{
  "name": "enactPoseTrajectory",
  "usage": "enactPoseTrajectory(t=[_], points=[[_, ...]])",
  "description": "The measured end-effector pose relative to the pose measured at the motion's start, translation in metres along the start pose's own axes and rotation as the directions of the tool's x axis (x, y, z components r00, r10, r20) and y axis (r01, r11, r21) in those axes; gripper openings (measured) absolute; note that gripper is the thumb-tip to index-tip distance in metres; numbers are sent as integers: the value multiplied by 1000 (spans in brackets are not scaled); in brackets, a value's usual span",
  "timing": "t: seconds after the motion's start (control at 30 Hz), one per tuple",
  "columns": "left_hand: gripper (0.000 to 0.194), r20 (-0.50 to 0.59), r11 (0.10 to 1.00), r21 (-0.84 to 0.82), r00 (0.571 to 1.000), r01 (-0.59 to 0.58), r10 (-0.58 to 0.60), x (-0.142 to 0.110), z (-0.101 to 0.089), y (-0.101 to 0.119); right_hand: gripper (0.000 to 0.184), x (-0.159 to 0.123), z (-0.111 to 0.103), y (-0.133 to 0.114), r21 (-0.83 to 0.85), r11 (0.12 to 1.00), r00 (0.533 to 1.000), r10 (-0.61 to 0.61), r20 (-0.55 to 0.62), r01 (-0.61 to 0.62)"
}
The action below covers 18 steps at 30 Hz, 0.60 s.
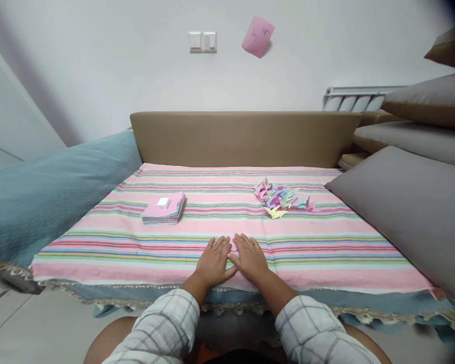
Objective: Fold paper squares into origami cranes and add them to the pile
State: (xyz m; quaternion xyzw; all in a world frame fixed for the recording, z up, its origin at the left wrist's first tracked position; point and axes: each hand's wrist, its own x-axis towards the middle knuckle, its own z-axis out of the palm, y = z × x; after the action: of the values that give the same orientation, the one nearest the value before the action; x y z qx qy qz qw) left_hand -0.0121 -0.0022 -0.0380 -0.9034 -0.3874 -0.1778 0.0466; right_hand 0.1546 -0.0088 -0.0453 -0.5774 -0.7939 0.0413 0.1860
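My left hand [214, 260] and my right hand [249, 258] lie flat, side by side, near the front edge of the striped cloth [109, 237]. Between their fingertips shows a small bit of pink paper [233, 244]; most of it is hidden under the hands. The fingers of both hands are stretched out, pressing down. Beyond the right hand is a heap of folded paper cranes [282, 197] in pink, purple, blue and yellow. To the far left of my left hand sits a stack of coloured paper squares [155, 210], with a small white block [163, 202] on top.
A brown backrest [242, 139] runs along the back. Grey cushions [413, 212] are piled at the right, and a blue-covered armrest [60, 182] bounds the left. On the wall are light switches [202, 42] and a pink note [258, 37].
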Motion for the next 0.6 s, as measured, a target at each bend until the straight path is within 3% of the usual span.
enactPoseTrajectory(t=[0.6], points=[[59, 67, 998, 60, 998, -17, 13, -1, -1, -1, 69, -13, -5, 17, -77, 993, 994, 96, 50, -92]])
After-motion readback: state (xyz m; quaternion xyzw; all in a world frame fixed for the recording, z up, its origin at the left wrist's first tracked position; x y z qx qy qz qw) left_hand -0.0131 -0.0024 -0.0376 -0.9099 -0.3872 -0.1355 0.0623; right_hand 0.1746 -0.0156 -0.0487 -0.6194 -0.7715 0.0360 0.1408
